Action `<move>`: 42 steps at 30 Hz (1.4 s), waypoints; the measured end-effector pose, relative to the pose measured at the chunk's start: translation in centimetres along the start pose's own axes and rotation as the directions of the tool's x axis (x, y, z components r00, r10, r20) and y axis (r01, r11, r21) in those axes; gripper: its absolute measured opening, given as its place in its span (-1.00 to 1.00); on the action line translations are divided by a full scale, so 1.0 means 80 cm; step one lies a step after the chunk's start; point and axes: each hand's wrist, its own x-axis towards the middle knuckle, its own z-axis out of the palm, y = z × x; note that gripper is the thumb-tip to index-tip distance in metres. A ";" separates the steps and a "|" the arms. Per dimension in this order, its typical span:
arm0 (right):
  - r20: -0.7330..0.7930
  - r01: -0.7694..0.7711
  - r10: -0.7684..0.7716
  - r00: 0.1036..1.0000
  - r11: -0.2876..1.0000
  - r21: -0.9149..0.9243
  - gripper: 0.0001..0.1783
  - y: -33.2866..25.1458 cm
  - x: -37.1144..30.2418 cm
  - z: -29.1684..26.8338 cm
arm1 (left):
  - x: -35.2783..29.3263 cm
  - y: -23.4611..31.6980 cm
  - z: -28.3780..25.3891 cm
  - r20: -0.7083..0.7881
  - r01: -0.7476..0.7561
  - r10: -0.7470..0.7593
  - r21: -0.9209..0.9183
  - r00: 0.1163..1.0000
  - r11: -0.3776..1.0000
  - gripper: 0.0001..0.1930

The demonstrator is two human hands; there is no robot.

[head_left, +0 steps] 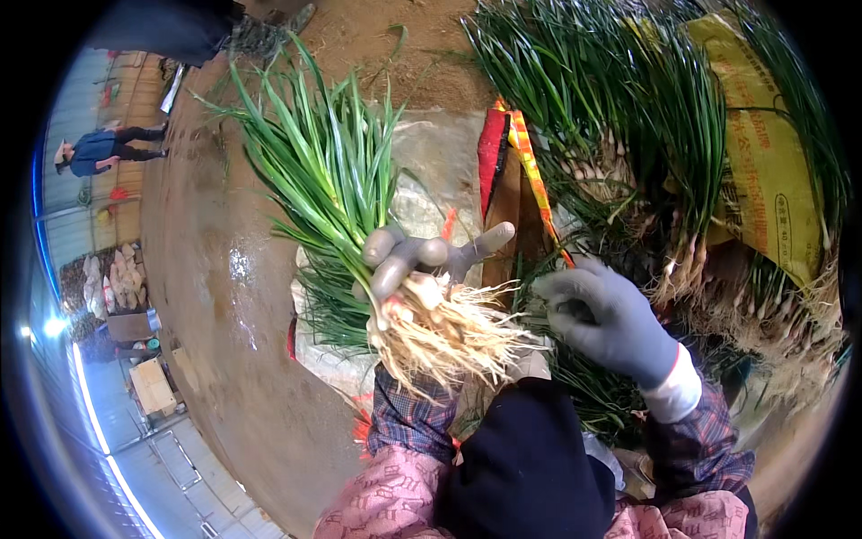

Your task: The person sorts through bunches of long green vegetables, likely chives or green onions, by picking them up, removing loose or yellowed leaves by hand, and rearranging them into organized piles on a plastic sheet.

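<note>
My left hand (409,260), in a grey glove, is closed round a bunch of green garlic (328,184). The long flat leaves point away and to the left. Pale bulbs and a tangle of roots (449,332) hang out on the near right side of the hand. My index finger sticks out to the right, above the roots. To the right of the roots hovers my right hand (615,319), gloved in grey too. Its fingers are loosely bent and slightly blurred, apart from the thumb, with nothing visible between them. More green leaves (337,310) lie beneath the held bunch.
Piles of green garlic (575,81) fill the right side, with a yellow printed sack (763,153) among them. A red and orange strip of packaging (530,162) lies in the middle. Pale sheeting (440,153) covers part of the wet brown floor (215,314). A person (94,151) walks at far left.
</note>
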 end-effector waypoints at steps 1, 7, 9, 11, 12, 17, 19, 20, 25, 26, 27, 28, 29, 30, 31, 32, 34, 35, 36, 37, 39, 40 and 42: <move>-0.078 0.102 -0.099 0.992 0.994 0.031 -0.68 -0.037 0.018 -0.005 | -0.007 -0.003 0.000 -0.065 -0.040 0.043 0.042 0.997 0.998 -0.86; 0.256 0.459 -0.383 0.888 0.770 -0.443 -0.75 -0.020 0.038 0.041 | -0.019 0.009 -0.036 0.056 -0.022 0.017 0.094 0.998 0.995 -0.64; 0.221 0.388 -0.326 0.919 0.839 -0.381 -0.88 -0.008 0.017 0.032 | -0.021 0.019 -0.052 0.108 0.005 -0.024 0.175 0.994 0.984 -0.64; 0.321 0.287 -0.135 0.937 0.822 -0.493 -0.90 0.022 -0.008 0.029 | -0.027 0.032 -0.060 0.165 0.013 -0.051 0.226 0.985 0.974 -0.66; 0.417 0.264 -0.008 0.909 0.785 -0.560 -0.88 0.051 -0.030 0.029 | -0.027 0.045 -0.062 0.258 -0.004 -0.058 0.234 0.964 0.972 -0.68; 0.498 0.061 0.574 0.649 0.614 -0.787 -0.80 0.126 -0.121 0.007 | -0.031 0.086 -0.028 0.196 -0.116 0.069 0.237 0.978 0.965 -0.68; 0.432 -0.022 0.541 0.722 0.642 -0.766 -0.71 0.107 -0.117 0.004 | -0.039 0.128 -0.020 0.267 -0.070 -0.017 0.312 0.963 0.947 -0.68; 0.378 -0.060 0.469 0.798 0.687 -0.724 -0.66 0.091 -0.103 0.003 | -0.058 0.140 -0.007 0.190 -0.094 0.027 0.352 0.981 0.931 -0.69; 0.126 -0.138 0.270 0.955 0.776 -0.615 -0.56 0.082 -0.070 -0.001 | -0.142 0.158 0.024 -0.056 -0.165 0.215 0.468 0.975 0.868 -0.79; 0.142 -0.147 0.293 0.946 0.774 -0.615 -0.56 0.087 -0.072 -0.005 | -0.155 0.163 0.011 0.010 -0.171 0.190 0.476 0.982 0.862 -0.72; 0.165 -0.155 0.314 0.935 0.780 -0.606 -0.55 0.095 -0.076 -0.006 | -0.172 0.170 -0.006 0.067 -0.173 0.162 0.495 0.985 0.851 -0.63; 0.174 -0.156 0.322 0.930 0.778 -0.608 -0.55 0.100 -0.078 -0.002 | -0.178 0.203 -0.038 0.224 -0.076 -0.046 0.507 0.974 0.859 -0.54; 0.190 -0.167 0.347 0.918 0.774 -0.610 -0.56 0.106 -0.083 -0.002 | -0.197 0.183 -0.065 0.125 -0.086 0.030 0.476 0.992 0.875 -0.52; 0.218 -0.167 0.358 0.908 0.785 -0.596 -0.56 0.112 -0.084 0.002 | -0.217 0.166 -0.080 0.014 -0.098 0.104 0.469 0.995 0.878 -0.50; 0.233 -0.172 0.374 0.898 0.784 -0.597 -0.57 0.110 -0.083 0.000 | -0.232 0.145 -0.103 -0.100 -0.075 0.126 0.408 0.987 0.910 -0.50; 0.207 -0.169 0.322 0.924 0.829 -0.533 -0.59 0.096 -0.073 0.012 | -0.249 0.127 -0.122 -0.220 -0.061 0.147 0.353 0.964 0.934 -0.51; 0.237 -0.068 0.198 0.951 0.882 -0.465 -0.56 0.068 -0.041 0.053 | -0.329 0.136 -0.204 -0.448 0.028 0.140 0.350 0.883 0.936 -0.53; 0.283 0.027 0.117 0.952 0.888 -0.459 -0.55 0.054 -0.020 0.079 | -0.368 0.153 -0.239 -0.534 0.090 0.153 0.400 0.831 0.912 -0.53; 0.329 0.123 0.049 0.943 0.867 -0.483 -0.51 0.058 -0.010 0.094 | -0.368 0.137 -0.251 -0.566 0.063 0.161 0.354 0.809 0.933 -0.53; 0.376 0.224 -0.025 0.926 0.838 -0.497 -0.48 0.067 -0.001 0.111 | -0.362 0.121 -0.251 -0.594 0.035 0.169 0.316 0.786 0.948 -0.54; 0.449 0.360 -0.131 0.884 0.802 -0.476 -0.43 0.074 0.016 0.167 | -0.397 0.140 -0.268 -0.616 0.072 0.163 0.338 0.770 0.939 -0.47; 0.482 0.374 -0.091 0.871 0.759 -0.533 -0.41 0.100 0.016 0.175 | -0.370 0.115 -0.263 -0.634 0.061 0.176 0.334 0.753 0.941 -0.45; 0.522 0.399 -0.039 0.852 0.694 -0.599 -0.55 0.129 0.020 0.199 | -0.332 0.099 -0.215 -0.684 0.050 0.257 0.395 0.683 0.918 -0.41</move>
